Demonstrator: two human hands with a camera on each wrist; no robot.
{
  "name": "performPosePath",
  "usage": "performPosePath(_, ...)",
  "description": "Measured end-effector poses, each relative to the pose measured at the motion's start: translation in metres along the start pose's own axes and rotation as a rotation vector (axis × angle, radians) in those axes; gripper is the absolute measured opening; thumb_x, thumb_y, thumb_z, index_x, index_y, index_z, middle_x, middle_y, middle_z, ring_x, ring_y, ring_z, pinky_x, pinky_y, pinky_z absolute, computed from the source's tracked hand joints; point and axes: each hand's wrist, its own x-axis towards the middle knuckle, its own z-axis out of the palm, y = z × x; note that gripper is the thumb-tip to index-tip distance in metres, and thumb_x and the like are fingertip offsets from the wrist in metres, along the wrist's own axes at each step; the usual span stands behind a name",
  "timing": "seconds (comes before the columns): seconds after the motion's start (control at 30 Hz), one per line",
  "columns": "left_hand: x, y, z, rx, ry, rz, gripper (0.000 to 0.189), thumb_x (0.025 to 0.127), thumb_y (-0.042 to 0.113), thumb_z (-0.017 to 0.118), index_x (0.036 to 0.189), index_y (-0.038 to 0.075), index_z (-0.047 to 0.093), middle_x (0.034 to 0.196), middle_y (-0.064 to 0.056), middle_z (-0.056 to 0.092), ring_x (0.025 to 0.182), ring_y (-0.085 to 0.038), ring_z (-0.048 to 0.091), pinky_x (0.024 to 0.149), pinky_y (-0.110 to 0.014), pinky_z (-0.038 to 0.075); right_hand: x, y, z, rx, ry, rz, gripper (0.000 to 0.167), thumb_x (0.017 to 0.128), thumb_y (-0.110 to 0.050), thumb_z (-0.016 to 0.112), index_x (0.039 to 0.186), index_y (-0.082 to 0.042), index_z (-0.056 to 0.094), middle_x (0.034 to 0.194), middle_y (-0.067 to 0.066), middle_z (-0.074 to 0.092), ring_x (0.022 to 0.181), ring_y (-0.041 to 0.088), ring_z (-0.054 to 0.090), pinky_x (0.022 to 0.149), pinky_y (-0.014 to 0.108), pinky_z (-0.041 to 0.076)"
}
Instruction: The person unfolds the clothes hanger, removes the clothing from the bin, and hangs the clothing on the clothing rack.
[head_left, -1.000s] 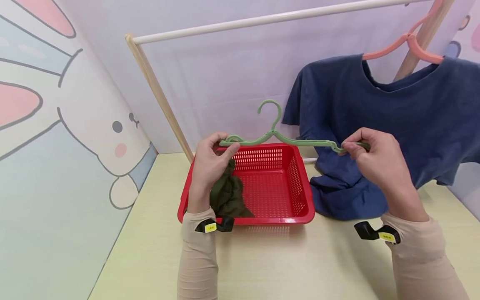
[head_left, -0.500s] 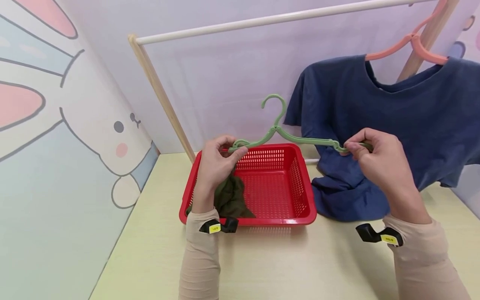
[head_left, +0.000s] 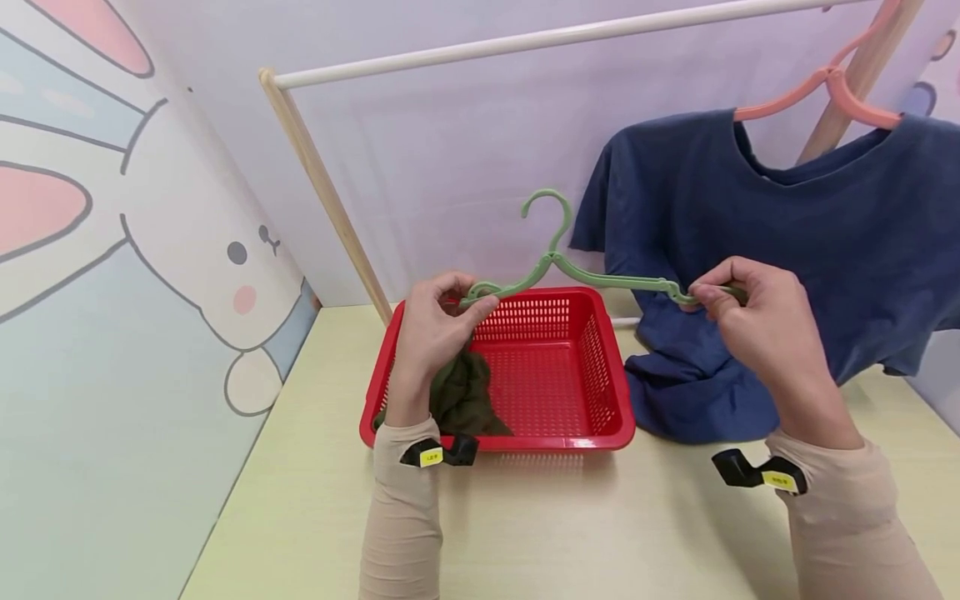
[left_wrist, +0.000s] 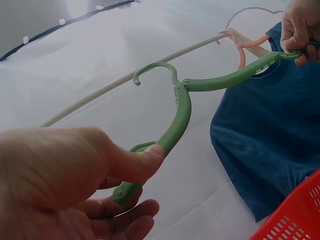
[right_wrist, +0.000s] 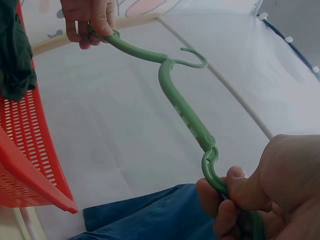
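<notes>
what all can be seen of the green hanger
The green hanger looks like plastic, with a curved hook and two spread, jointed arms. Held aloft, hook up, it shows near the far rim of the red basket in the head view. The left hand pinches one end, the right hand the other; both ends are partly hidden.

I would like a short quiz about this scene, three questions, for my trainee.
1. Which object do the left hand and the right hand both hold?
2. True or false: the blue shirt hangs on the pink hanger.
3. In the head view, where in the red basket does most of the dark green cloth lie? a) right side b) left side c) back rim

Key: 1. The green hanger. 2. True. 3. b.
</notes>
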Motion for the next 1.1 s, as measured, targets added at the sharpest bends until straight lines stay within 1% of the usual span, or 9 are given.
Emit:
performPosePath(0.07,0.000,0.000,-0.001,0.010,-0.005,-0.005,0.015,0.099,0.015,0.088,0.107,0.004,0.082,0.096,-0.011,0.074,0.084,-0.024,0.069,0.077,-0.031,0.061,0.000,0.000,0.000,0.001,0.000,-0.007,0.017,0.115,-0.016,0.062,0.114,-0.009,0.077,0.095,-0.012,0.077,0.090,0.019,0.060,0.068,0.022,0.047)
performPosePath(0.13,0.000,0.001,-0.002,0.022,-0.018,-0.008,0.016,0.099,0.016,0.088,0.107,0.004,0.082,0.097,-0.010,0.074,0.083,-0.024,0.069,0.075,-0.031,0.061,0.000,-0.001,0.000,-0.005,0.002,-0.014,0.016,0.114,-0.015,0.062,0.113,-0.009,0.077,0.099,-0.004,0.079,0.090,0.019,0.061,0.069,0.022,0.048)
performPosePath(0.27,0.000,0.001,-0.003,0.036,-0.050,-0.016,0.017,0.099,0.018,0.088,0.109,0.005,0.082,0.099,-0.010,0.076,0.081,-0.024,0.071,0.071,-0.029,0.059,0.000,-0.001,0.000,-0.014,-0.004,-0.009,0.016,0.115,-0.015,0.061,0.112,-0.009,0.075,0.108,0.012,0.079,0.089,0.023,0.057,0.066,0.025,0.046)
performPosePath(0.43,0.000,0.000,-0.004,0.031,-0.078,-0.006,0.020,0.100,0.021,0.086,0.116,0.008,0.084,0.101,-0.008,0.077,0.080,-0.024,0.069,0.067,-0.028,0.055,-0.001,-0.001,-0.001,-0.020,-0.011,-0.017,0.015,0.114,-0.015,0.062,0.112,-0.010,0.076,0.109,0.015,0.079,0.086,0.026,0.054,0.063,0.028,0.044)
performPosePath(0.5,0.000,-0.001,-0.003,0.030,-0.077,0.002,0.020,0.101,0.022,0.085,0.116,0.009,0.085,0.103,-0.006,0.077,0.084,-0.024,0.068,0.069,-0.029,0.055,-0.001,-0.001,-0.001,-0.023,-0.008,-0.029,0.014,0.113,-0.014,0.063,0.111,-0.010,0.076,0.107,0.014,0.079,0.085,0.025,0.055,0.062,0.029,0.044)
performPosePath(0.67,-0.002,-0.002,-0.002,0.026,-0.047,0.024,0.015,0.102,0.020,0.084,0.111,0.008,0.087,0.109,-0.008,0.074,0.095,-0.025,0.067,0.074,-0.032,0.056,-0.001,0.000,-0.001,-0.038,-0.005,-0.043,0.013,0.113,-0.013,0.065,0.109,-0.010,0.076,0.103,0.013,0.075,0.082,0.024,0.055,0.058,0.031,0.043)
performPosePath(0.83,-0.002,-0.002,0.001,0.009,0.004,0.048,0.016,0.101,0.018,0.085,0.111,0.006,0.088,0.111,-0.011,0.074,0.096,-0.030,0.070,0.070,-0.030,0.056,-0.001,0.000,-0.002,-0.032,-0.014,-0.028,0.013,0.113,-0.013,0.064,0.110,-0.010,0.076,0.105,0.014,0.077,0.085,0.026,0.055,0.060,0.030,0.045)
performPosePath(0.9,-0.001,-0.002,0.003,-0.010,0.029,0.057,0.016,0.101,0.019,0.085,0.110,0.006,0.088,0.111,-0.011,0.075,0.098,-0.030,0.070,0.072,-0.029,0.057,-0.001,0.001,-0.003,-0.024,-0.021,-0.016,0.014,0.114,-0.014,0.063,0.112,-0.010,0.076,0.108,0.014,0.078,0.088,0.026,0.055,0.061,0.029,0.046)
performPosePath(1.1,0.002,-0.001,0.007,-0.074,0.082,0.089,0.015,0.102,0.016,0.083,0.110,0.004,0.087,0.111,-0.011,0.077,0.103,-0.023,0.068,0.084,-0.032,0.059,0.000,0.002,-0.004,-0.011,-0.036,-0.001,0.015,0.115,-0.014,0.061,0.114,-0.009,0.076,0.109,0.015,0.080,0.091,0.024,0.057,0.061,0.030,0.045)
